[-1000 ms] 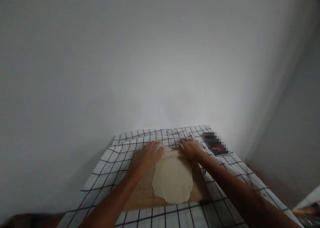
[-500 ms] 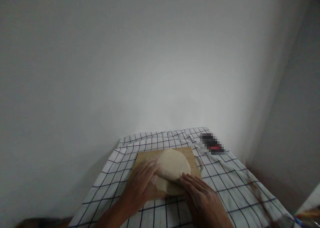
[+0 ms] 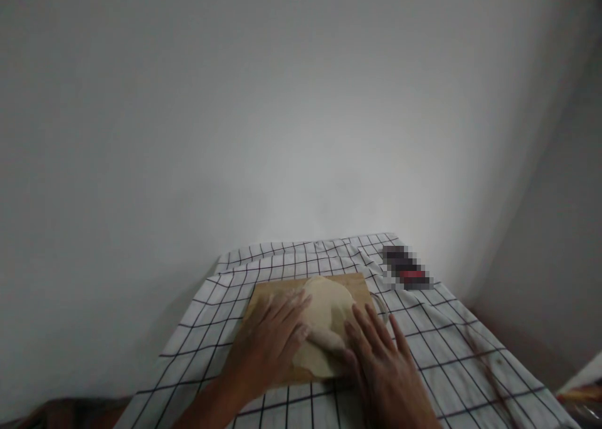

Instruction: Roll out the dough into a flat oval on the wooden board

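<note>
A flat, pale round of dough point(image 3: 324, 296) lies on a wooden board point(image 3: 357, 283). Across its near half runs a floury rolling pin point(image 3: 325, 339), its middle bare between my hands. My left hand point(image 3: 268, 338) rests palm down over the pin's left end, with fingers stretched out toward the dough. Over the right end lies my right hand point(image 3: 383, 360), its fingers spread and pointing forward. Both ends of the pin are hidden under the hands.
A white cloth with dark checks point(image 3: 202, 328) covers the table. Past the board's right side sits a blurred-out dark and red object point(image 3: 407, 269). A pale ring-like handle point(image 3: 380, 305) shows at the board's right edge. A plain wall point(image 3: 301, 134) stands behind.
My right hand's fingers have fanned apart, and my left hand has shifted slightly forward over the dough. The pin's middle now shows more clearly between the hands. The view has tilted a little.
</note>
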Demonstrator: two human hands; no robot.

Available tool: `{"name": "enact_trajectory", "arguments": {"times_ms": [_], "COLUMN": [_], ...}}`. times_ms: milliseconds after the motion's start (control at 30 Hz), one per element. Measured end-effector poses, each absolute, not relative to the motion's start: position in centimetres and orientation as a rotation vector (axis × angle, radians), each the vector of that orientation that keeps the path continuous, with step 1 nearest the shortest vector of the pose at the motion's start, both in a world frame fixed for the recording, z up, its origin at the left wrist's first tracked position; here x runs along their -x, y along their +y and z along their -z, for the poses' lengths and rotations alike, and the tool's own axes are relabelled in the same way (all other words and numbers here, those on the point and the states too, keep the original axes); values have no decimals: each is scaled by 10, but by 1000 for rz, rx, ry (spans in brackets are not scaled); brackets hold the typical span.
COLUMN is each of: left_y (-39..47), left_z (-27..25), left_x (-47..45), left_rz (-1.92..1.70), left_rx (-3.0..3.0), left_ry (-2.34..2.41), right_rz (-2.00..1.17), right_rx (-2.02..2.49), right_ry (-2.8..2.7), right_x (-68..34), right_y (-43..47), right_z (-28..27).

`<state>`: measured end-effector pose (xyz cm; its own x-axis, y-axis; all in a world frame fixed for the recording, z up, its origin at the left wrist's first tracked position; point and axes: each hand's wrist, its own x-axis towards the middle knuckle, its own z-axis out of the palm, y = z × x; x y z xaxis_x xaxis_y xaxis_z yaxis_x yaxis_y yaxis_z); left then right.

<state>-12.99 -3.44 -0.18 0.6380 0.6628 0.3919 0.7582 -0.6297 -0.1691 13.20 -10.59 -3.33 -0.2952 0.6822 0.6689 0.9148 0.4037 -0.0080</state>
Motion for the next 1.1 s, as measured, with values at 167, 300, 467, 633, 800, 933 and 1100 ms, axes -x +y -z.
{"name": "enact_trajectory", "arguments": {"times_ms": [167, 300, 467, 633, 800, 933, 1100], "left_y": [18, 73, 143, 182, 182, 156, 89], "left_z": [-3, -1, -8, -12, -16, -17, -12], "left_x": [94, 68, 31, 1, -2, 14, 48], "left_rz": [478, 523, 500, 541, 525, 480, 373], "left_rx": [2508, 2597, 2721, 2754, 2771, 2746, 2680], "left_ry": [-1217, -1242, -1164, -1201, -1203, -1172, -1185], "right_rz": [245, 196, 157, 171, 134, 44, 48], "right_rx": [1544, 1564, 1688, 1736, 1534, 1379, 1183], "right_ry": [-2040, -2118, -2120, -2173, -2188, -2106, -2205], "right_x": [-148, -157, -177, -194, -198, -193, -187], "right_y": [-57, -25, 9, 35, 41, 29, 2], "right_z": [9, 0, 0, 12, 22, 21, 19]}}
